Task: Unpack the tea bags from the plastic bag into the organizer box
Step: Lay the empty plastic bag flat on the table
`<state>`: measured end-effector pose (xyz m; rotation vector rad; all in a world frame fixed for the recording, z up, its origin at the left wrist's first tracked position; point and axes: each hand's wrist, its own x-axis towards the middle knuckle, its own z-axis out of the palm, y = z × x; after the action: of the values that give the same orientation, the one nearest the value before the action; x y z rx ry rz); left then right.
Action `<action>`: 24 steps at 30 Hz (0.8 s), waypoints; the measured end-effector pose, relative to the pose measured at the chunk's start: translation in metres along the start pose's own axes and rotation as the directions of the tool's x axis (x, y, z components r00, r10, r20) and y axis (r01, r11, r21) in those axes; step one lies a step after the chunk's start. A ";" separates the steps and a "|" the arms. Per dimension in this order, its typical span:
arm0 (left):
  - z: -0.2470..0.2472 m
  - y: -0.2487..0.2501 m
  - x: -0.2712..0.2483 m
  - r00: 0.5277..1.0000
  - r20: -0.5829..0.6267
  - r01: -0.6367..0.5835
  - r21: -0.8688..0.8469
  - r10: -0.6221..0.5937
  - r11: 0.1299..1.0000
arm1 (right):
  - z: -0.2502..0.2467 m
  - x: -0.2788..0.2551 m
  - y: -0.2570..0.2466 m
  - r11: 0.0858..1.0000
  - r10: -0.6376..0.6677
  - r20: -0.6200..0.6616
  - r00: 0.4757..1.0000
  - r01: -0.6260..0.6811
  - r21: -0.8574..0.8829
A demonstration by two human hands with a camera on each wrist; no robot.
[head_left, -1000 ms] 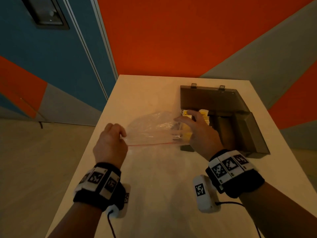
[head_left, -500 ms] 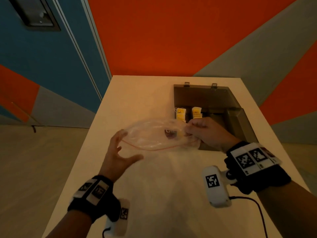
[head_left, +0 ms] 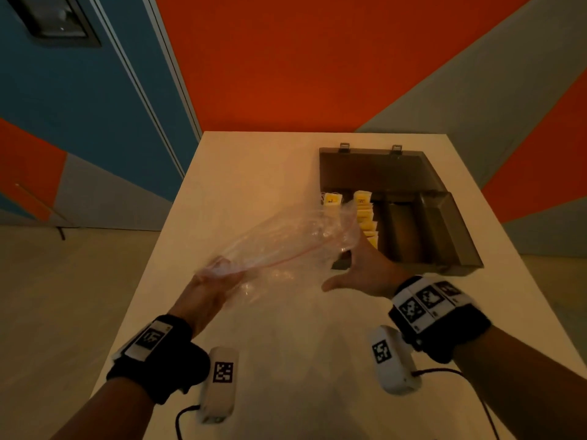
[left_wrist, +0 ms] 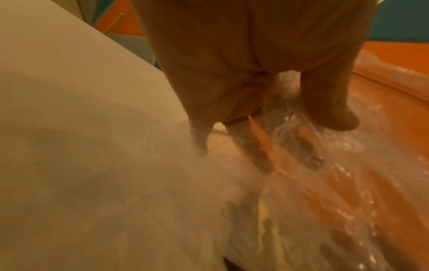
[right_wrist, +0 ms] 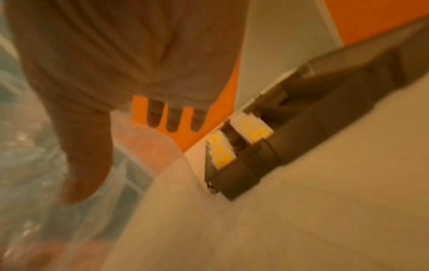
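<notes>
Clear, crinkled film is what we have in hand — the plastic bag (head_left: 286, 246) hangs above the table (head_left: 254, 173), its long axis running from near-left up to far-right, with the red zip line along it. Our left hand (head_left: 206, 290) pinches the near-left end, fingers (left_wrist: 255, 155) showing through the film and thumb on top. Our right hand (head_left: 365, 271) is spread wide at the far-right end, fingers straight, palm toward the bag; whether it touches the film we cannot tell.

Right of the bag, and nearer our right hand, sits the organizer box (head_left: 444, 236), lid laid back. Its two leftmost compartments hold yellow tea bags (head_left: 365, 214) standing in rows; the compartments to the right look dark and bare. We see no tea bag left inside the film, so we judge the unpacking nearly or wholly done — only the bag remains to set aside.
</notes>
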<state>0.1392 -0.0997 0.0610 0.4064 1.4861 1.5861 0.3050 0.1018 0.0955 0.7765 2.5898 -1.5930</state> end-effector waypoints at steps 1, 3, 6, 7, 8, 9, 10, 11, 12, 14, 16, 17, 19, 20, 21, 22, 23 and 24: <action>-0.002 -0.003 -0.001 0.999 0.011 0.033 0.002 -0.033 0.999 | 0.003 0.005 0.007 0.998 -0.058 -0.011 0.998 0.058 0.021; -0.006 -0.011 -0.003 0.996 0.008 0.088 0.050 -0.089 0.995 | 0.010 0.012 0.023 0.993 -0.091 0.074 0.993 0.096 -0.065; -0.017 -0.026 -0.008 0.989 -0.046 0.145 0.170 -0.139 0.975 | 0.024 0.006 0.041 0.990 0.113 0.254 0.961 -0.087 -0.112; -0.017 -0.031 -0.011 0.986 -0.049 0.165 0.223 -0.158 0.961 | 0.030 0.002 0.049 0.980 0.168 0.273 0.947 -0.129 -0.154; -0.016 -0.037 -0.014 0.985 -0.043 0.174 0.298 -0.169 0.938 | 0.035 -0.001 0.056 0.961 0.206 0.271 0.940 -0.143 -0.235; -0.016 -0.046 -0.016 0.980 -0.066 0.197 0.376 -0.186 0.906 | 0.038 -0.004 0.060 0.939 0.233 0.284 0.930 -0.139 -0.316; -0.016 -0.054 -0.018 0.977 -0.099 0.214 0.428 -0.190 0.878 | 0.042 -0.005 0.066 0.915 0.270 0.293 0.917 -0.150 -0.376; -0.018 -0.062 -0.018 0.974 -0.130 0.227 0.450 -0.188 0.864 | 0.044 -0.006 0.068 0.901 0.303 0.304 0.903 -0.168 -0.400; -0.018 -0.066 -0.018 0.970 -0.163 0.233 0.441 -0.178 0.867 | 0.048 -0.003 0.073 0.893 0.359 0.303 0.883 -0.231 -0.386; -0.018 -0.068 -0.011 0.955 -0.241 0.265 0.439 -0.171 0.859 | 0.051 0.003 0.072 0.876 0.455 0.247 0.855 -0.381 -0.294; -0.015 -0.064 -0.003 0.939 -0.308 0.301 0.515 -0.154 0.803 | 0.055 0.012 0.069 0.826 0.551 0.172 0.817 -0.504 -0.254; -0.014 -0.060 0.001 0.932 -0.335 0.316 0.558 -0.141 0.767 | 0.057 0.016 0.065 0.809 0.581 0.167 0.797 -0.543 -0.223; -0.011 -0.054 0.007 0.902 -0.410 0.388 0.630 -0.135 0.673 | 0.062 0.024 0.055 0.773 0.633 0.173 0.754 -0.609 -0.175; -0.009 -0.051 0.009 0.878 -0.465 0.426 0.653 -0.113 0.627 | 0.065 0.028 0.055 0.754 0.656 0.170 0.735 -0.629 -0.191; -0.008 -0.048 0.008 0.862 -0.505 0.429 0.691 -0.035 0.582 | 0.067 0.030 0.052 0.746 0.662 0.170 0.730 -0.623 -0.236; -0.006 -0.045 0.006 0.852 -0.508 0.375 0.761 0.125 0.530 | 0.069 0.031 0.052 0.751 0.654 0.185 0.734 -0.600 -0.277; -0.001 -0.039 0.003 0.854 -0.385 0.221 0.877 0.350 0.427 | 0.071 0.032 0.055 0.756 0.642 0.180 0.745 -0.577 -0.311; 0.006 -0.035 0.002 0.839 -0.139 0.017 0.973 0.527 0.229 | 0.072 0.032 0.058 0.754 0.636 0.151 0.757 -0.568 -0.329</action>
<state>0.1562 -0.0989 0.0303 1.0958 2.8650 0.7440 0.2824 0.0756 0.0041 1.1447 1.9932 -1.0394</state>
